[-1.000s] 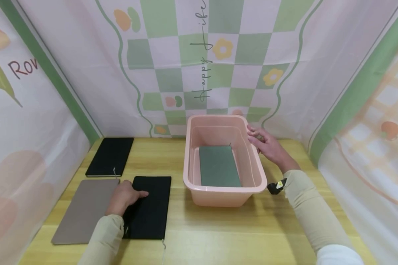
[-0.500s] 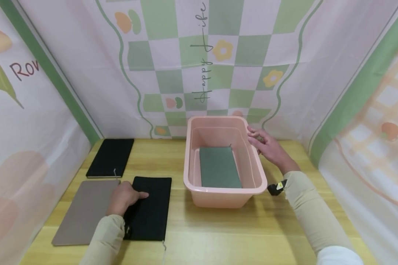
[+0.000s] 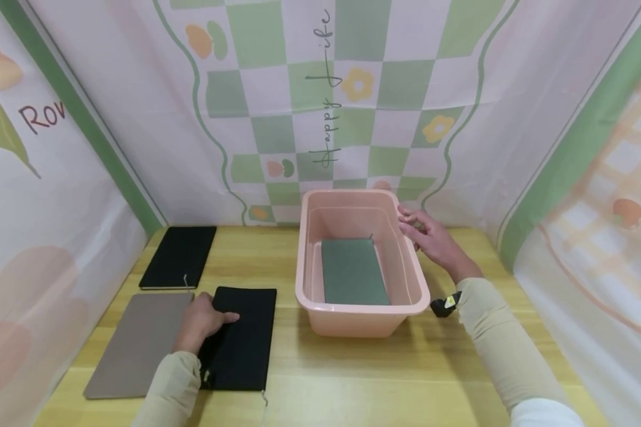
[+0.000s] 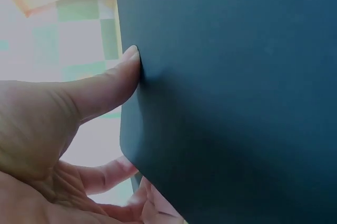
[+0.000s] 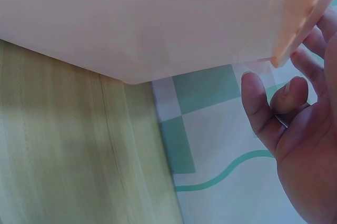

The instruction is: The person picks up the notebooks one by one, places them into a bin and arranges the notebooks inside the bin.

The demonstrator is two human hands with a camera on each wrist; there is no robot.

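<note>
In the head view, my left hand (image 3: 200, 320) pinches the left edge of a black notebook (image 3: 247, 332) that lies on the table. Its thumb rests on the cover, and the left wrist view shows the other fingers (image 4: 108, 174) behind the notebook's edge. My right hand (image 3: 432, 240) is at the right side of a pink plastic basin (image 3: 358, 321), its fingertips touching the rim. From the right wrist view, the thumb stands apart from the basin wall. Inside the basin a green notebook (image 3: 352, 273) lies flat on the bottom.
A grey-brown notebook (image 3: 133, 350) lies left of my left hand, with another black notebook (image 3: 178, 258) behind it. The wooden table (image 3: 363, 379) meets a printed cloth backdrop (image 3: 267, 124) behind the basin, and cloth hangs on both sides.
The head view has tilted very slightly upward. Both hands, the notebooks and the basin keep their places.
</note>
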